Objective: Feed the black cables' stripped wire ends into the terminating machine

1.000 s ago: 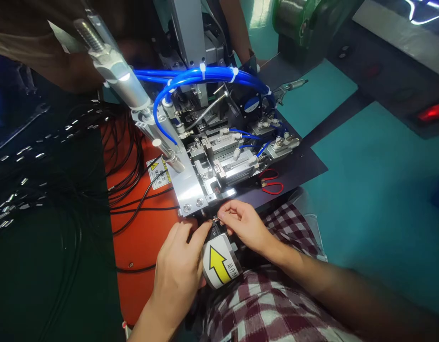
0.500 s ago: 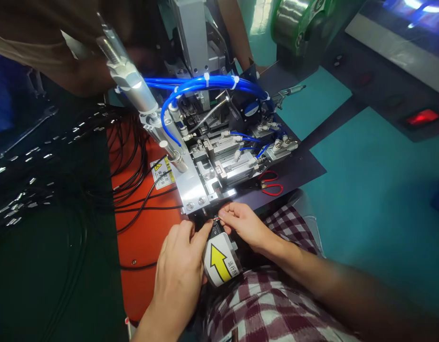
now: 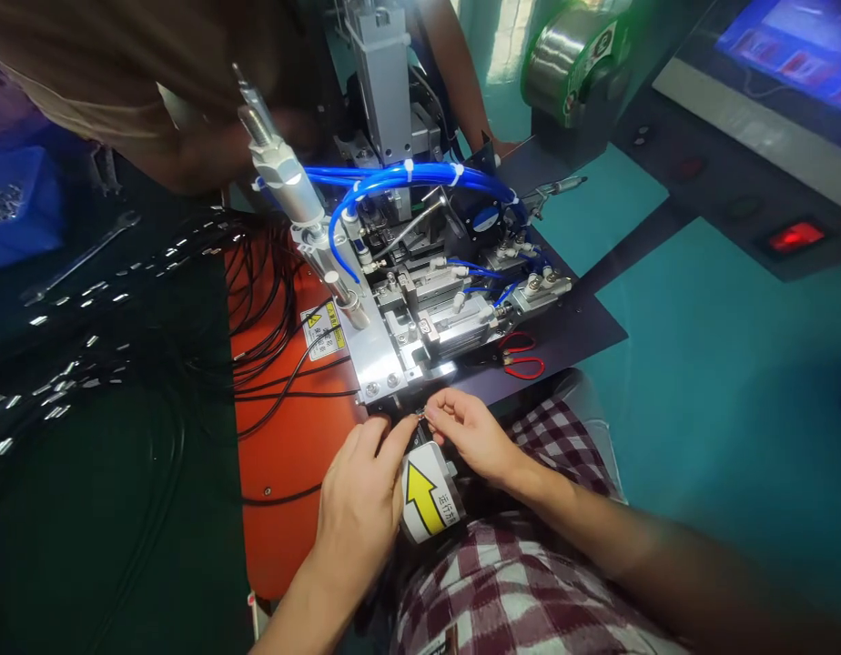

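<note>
My left hand (image 3: 366,478) is bent beside the white cover with a yellow arrow (image 3: 426,498), its thumb and finger closed at the front of the machine (image 3: 379,355). My right hand (image 3: 470,435) faces it, thumb and fingertips pinched together. Between the two sets of fingertips shows a tiny wire-like piece (image 3: 421,415), too small to make out fully. The fingertips of both hands nearly meet just below the machine's metal plate. What lies under my left fingers is hidden.
Black cables (image 3: 270,318) spread over the orange board (image 3: 284,537). Red-handled cutters (image 3: 522,357) lie right of the machine. Behind are a person's arm (image 3: 454,73) and a solder spool (image 3: 571,59). A wrench (image 3: 86,259) and blue bin (image 3: 25,209) are at left.
The view has shifted, so the machine's left side and the orange board appear further right. Both hands stay together at the same spot, fingertips slightly closer.
</note>
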A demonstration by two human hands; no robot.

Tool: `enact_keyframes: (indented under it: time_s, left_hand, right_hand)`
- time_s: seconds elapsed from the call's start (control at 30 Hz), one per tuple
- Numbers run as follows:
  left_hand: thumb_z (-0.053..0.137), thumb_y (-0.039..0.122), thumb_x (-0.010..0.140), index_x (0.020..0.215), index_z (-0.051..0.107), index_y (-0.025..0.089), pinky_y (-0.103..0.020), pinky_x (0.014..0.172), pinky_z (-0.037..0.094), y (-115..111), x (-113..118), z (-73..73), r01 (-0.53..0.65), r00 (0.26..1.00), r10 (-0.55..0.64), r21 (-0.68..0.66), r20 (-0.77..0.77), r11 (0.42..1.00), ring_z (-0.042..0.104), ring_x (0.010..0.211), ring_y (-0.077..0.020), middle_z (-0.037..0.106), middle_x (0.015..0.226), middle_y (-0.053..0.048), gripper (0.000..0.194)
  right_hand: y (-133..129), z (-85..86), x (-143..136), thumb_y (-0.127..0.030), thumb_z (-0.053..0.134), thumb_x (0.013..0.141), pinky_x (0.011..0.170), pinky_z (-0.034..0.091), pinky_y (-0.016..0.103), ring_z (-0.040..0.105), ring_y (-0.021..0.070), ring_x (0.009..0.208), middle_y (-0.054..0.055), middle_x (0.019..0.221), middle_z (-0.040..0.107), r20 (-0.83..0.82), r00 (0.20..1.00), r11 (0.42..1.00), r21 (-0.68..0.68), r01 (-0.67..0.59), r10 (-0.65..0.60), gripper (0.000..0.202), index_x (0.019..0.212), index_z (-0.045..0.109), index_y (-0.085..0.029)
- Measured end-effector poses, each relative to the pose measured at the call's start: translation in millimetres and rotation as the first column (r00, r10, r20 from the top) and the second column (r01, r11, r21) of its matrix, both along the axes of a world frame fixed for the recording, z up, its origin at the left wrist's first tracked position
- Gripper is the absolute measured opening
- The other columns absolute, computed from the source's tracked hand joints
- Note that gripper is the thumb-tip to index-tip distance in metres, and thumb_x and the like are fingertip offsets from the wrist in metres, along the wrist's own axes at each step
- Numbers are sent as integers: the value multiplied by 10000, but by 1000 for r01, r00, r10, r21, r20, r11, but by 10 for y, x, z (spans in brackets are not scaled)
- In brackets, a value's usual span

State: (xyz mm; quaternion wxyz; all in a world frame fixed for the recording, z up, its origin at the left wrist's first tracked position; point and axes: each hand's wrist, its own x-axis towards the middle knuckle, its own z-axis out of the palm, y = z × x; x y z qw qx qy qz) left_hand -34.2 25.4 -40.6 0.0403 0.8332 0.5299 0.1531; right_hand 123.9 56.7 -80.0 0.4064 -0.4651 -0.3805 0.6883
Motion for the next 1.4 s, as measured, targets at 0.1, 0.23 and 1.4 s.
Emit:
enact_keyframes:
  time_s: [0.1,0.23,1.4]
  left_hand:
    - [413,73,838,1124,633,146,-287,596,477,4,16,0,-7,999,7,-2,-32,1000,557,753,-209,605,866,-81,368]
    - [412,66,834,1111,634,142,-299,620,484,7,44,-20,-17,999,17,3,-31,1000,558,763,-214,602,869,-82,363]
    - [352,201,937,1283,539,157,-481,1030,411,-174,-384,38,-303,952,305,-75,27,950,453,1240,-269,521,1309,-155,395]
  right_hand:
    - [9,-13,6,-493,601,779,535,339,243,445,90,514,-59,571,478,-9,999,999,-16,-44,43,338,707,505,-177]
    - [32,-47,-15,-507,551,819,509,334,241,422,84,483,-56,569,483,52,998,999,15,-46,45,354,690,491,-183]
    - [-502,-190,805,-616,736,578,466,424,260,498,131,500,11,637,589,265,933,953,-112,283,-246,500,802,646,-178]
